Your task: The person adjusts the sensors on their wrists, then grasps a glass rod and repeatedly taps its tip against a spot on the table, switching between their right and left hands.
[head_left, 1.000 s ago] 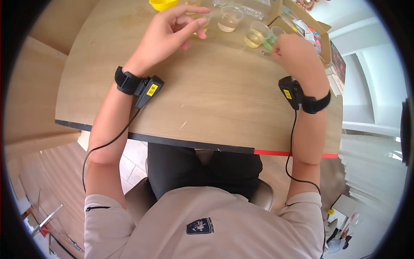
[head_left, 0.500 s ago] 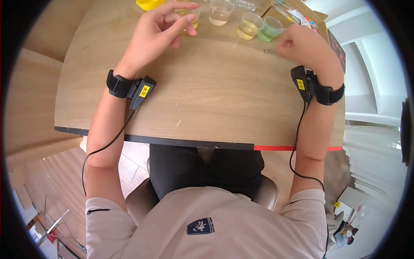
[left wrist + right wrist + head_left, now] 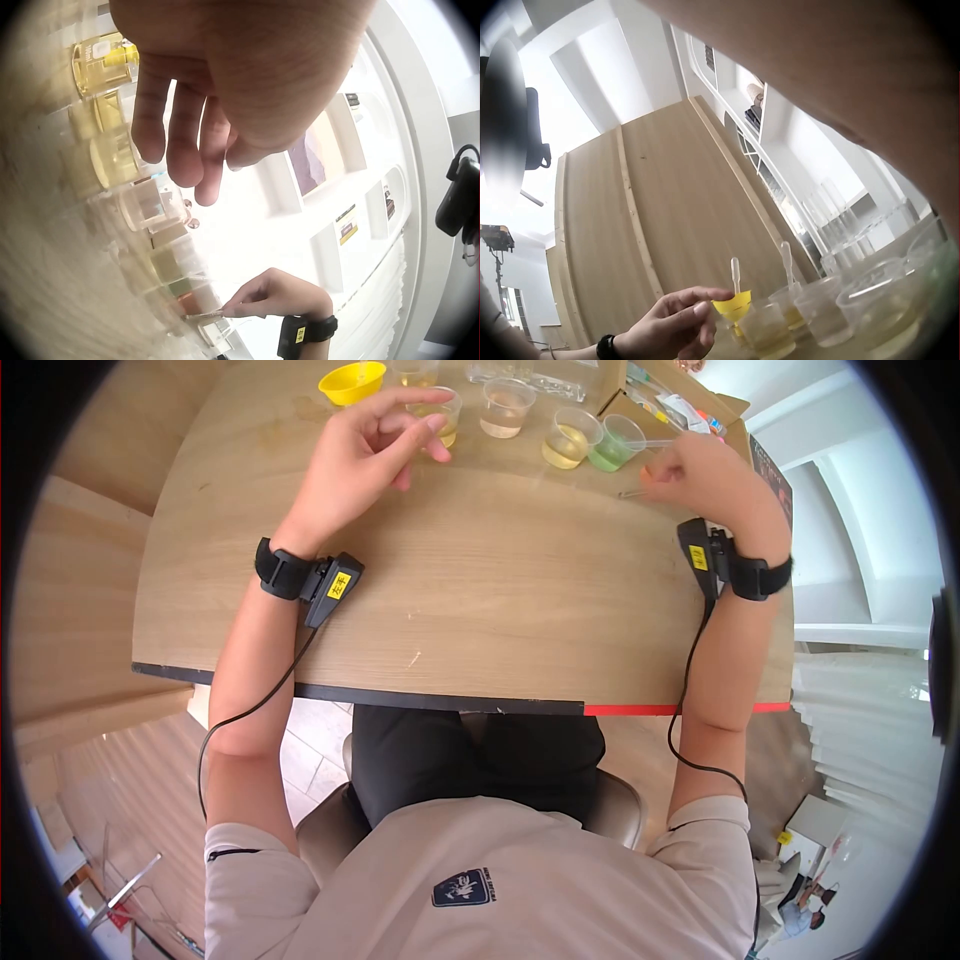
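Note:
My left hand (image 3: 350,465) hovers with loosely bent fingers over the near side of a clear cup of yellow liquid (image 3: 447,436), holding nothing. In the left wrist view its fingers hang apart. My right hand (image 3: 715,485) pinches a thin, light stick-like thing (image 3: 630,493) at the right, near a cup of green liquid (image 3: 612,452). The left wrist view shows that thin thing (image 3: 204,315) at its fingertips. A clear thin stem (image 3: 655,443) reaches from the green cup towards the hand. Another yellow-liquid cup (image 3: 567,448) stands beside the green one.
A yellow bowl (image 3: 352,384) stands at the back left, and a cup of pale liquid (image 3: 503,418) at the back middle. An open cardboard box (image 3: 620,402) with assorted items is at the back right. The right wrist view shows droppers (image 3: 736,274) upright by the bowl.
My right hand has moved right, uncovering more of the green cup and the thin thing it pinches. My left hand keeps its loose shape and sits slightly further left.

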Available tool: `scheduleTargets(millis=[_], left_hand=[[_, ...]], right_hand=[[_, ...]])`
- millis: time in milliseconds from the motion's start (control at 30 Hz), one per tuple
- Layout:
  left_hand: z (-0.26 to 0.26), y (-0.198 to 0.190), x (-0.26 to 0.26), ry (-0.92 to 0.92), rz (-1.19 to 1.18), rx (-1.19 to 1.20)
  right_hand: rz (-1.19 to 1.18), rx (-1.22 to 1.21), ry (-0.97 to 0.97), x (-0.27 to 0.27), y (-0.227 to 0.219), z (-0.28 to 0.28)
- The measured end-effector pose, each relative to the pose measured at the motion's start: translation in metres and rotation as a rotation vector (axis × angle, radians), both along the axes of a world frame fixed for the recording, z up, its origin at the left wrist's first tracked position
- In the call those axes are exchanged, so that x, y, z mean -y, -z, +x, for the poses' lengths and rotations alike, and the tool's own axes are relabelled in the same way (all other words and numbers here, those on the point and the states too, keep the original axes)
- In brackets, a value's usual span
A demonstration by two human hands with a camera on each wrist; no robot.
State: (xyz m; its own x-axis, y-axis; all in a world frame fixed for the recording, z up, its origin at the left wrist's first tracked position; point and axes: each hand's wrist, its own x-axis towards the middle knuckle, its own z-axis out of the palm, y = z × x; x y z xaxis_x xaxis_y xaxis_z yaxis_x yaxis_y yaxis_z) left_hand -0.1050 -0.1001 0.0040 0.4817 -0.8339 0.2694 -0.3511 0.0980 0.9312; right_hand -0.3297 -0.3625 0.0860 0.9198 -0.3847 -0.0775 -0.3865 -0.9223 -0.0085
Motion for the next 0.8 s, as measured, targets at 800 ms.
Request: scheduleTargets(millis=[800], left_hand=[[-0.002, -0.001, 0.001, 0.005, 0.002, 0.011]], right_hand=[[-0.172, 0.142, -0.045, 0.001, 0.024, 0.005]])
